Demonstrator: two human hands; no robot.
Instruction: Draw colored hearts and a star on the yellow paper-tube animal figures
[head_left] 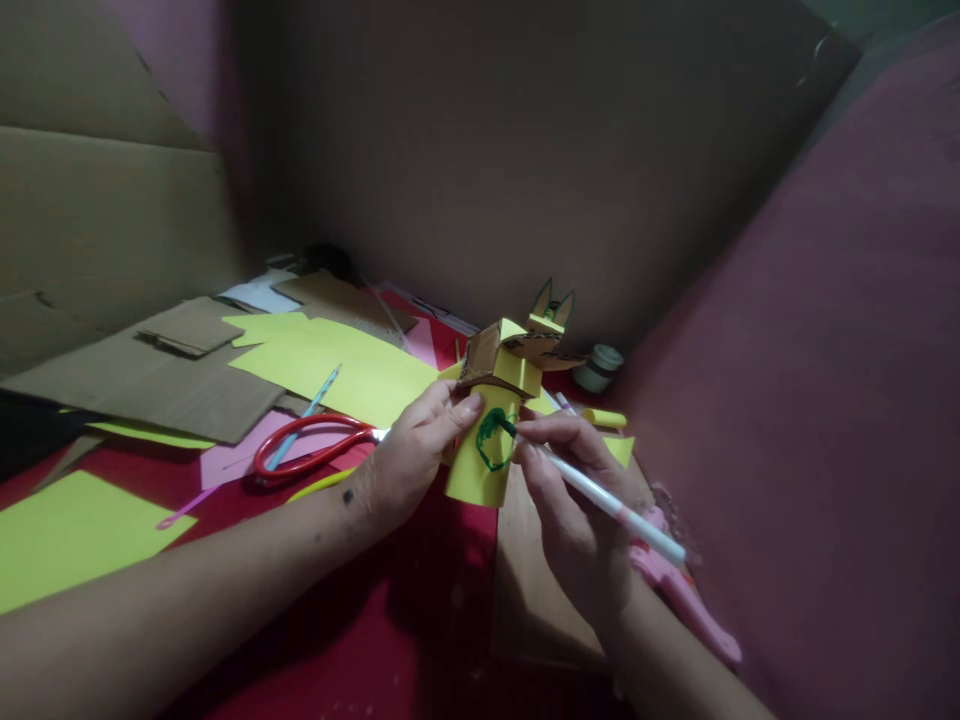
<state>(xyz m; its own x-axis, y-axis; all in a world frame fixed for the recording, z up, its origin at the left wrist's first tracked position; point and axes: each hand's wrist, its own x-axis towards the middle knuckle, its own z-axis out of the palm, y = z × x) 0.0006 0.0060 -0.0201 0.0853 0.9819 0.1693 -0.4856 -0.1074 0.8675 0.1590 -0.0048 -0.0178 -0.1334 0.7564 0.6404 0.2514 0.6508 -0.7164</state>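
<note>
A small figure of yellow paper and brown cardboard is held up by my left hand [416, 450], its thumb and fingers closed at the side. The lower part is a yellow paper tube [472, 485] carrying a green drawn outline, partly filled in. On top sits a cardboard box shape [484, 358]. Pinched in my right hand [581, 490] is a white-bodied felt-tip pen [615, 510], its dark green tip touching the drawing. Behind the figure stand two pointed ears [555, 308] with green edges; whether they join it I cannot tell.
Red-handled scissors [315, 450] and a blue pencil [306, 415] lie left of my hand. Yellow paper [352, 365] and cardboard sheets [202, 370] spread over the red table surface [337, 620]. A small lidded jar [598, 368] and a pink tool [690, 595] are at the right.
</note>
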